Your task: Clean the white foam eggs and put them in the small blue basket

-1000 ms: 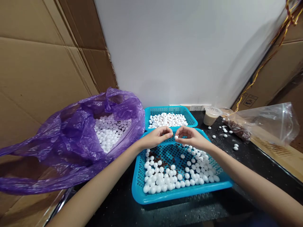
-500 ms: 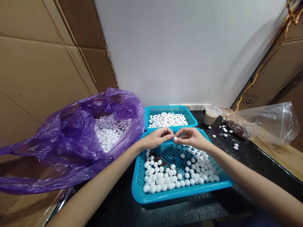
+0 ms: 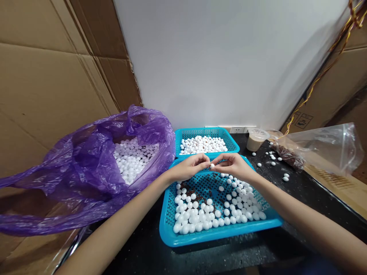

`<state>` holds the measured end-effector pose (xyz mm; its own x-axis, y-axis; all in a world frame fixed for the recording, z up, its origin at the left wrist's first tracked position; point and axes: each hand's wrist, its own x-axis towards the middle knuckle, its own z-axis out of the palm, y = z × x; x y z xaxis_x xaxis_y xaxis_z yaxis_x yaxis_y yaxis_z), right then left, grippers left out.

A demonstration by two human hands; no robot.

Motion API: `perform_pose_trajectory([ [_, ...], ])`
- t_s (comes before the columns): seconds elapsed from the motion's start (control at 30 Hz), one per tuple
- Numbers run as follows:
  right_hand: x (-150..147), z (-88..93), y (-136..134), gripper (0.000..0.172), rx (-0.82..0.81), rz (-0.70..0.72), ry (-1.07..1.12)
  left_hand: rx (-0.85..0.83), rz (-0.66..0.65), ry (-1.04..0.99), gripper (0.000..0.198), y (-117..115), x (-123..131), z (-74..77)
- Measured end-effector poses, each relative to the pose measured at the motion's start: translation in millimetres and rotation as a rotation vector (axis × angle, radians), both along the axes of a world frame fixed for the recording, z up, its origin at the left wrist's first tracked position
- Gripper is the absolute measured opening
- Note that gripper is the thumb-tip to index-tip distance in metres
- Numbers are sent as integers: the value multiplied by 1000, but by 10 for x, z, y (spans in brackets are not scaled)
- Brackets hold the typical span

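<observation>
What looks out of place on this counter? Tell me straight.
Loose white foam balls lie spilled on the black counter, outside the front blue basket, near the clear plastic bag. Brown bits also litter that basket's mesh floor among the balls.

**You're working in a makeshift workroom, not a home**

You are working at a black countertop (image 3: 298, 198) set against a plain white wall (image 3: 218, 65), with a wall socket (image 3: 236, 130) just above it. Flattened cardboard sheets (image 3: 48, 76) are lining the wall on your left, and more cardboard (image 3: 341, 76) is standing on your right, with twisted wires (image 3: 323, 82) hanging across it. Blue plastic baskets (image 3: 220, 233) and a purple plastic bag (image 3: 86, 168) are holding white beads (image 3: 200, 145) in bulk, so this is looking like piecework space.
</observation>
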<state>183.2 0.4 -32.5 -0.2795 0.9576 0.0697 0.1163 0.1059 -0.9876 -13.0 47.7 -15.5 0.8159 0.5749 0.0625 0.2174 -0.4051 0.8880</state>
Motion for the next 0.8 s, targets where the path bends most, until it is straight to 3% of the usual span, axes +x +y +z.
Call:
perform_pose_trajectory([
  [0.8, -28, -25, 12, 26, 9, -21, 28, 3, 10, 14, 26, -8, 4, 3],
])
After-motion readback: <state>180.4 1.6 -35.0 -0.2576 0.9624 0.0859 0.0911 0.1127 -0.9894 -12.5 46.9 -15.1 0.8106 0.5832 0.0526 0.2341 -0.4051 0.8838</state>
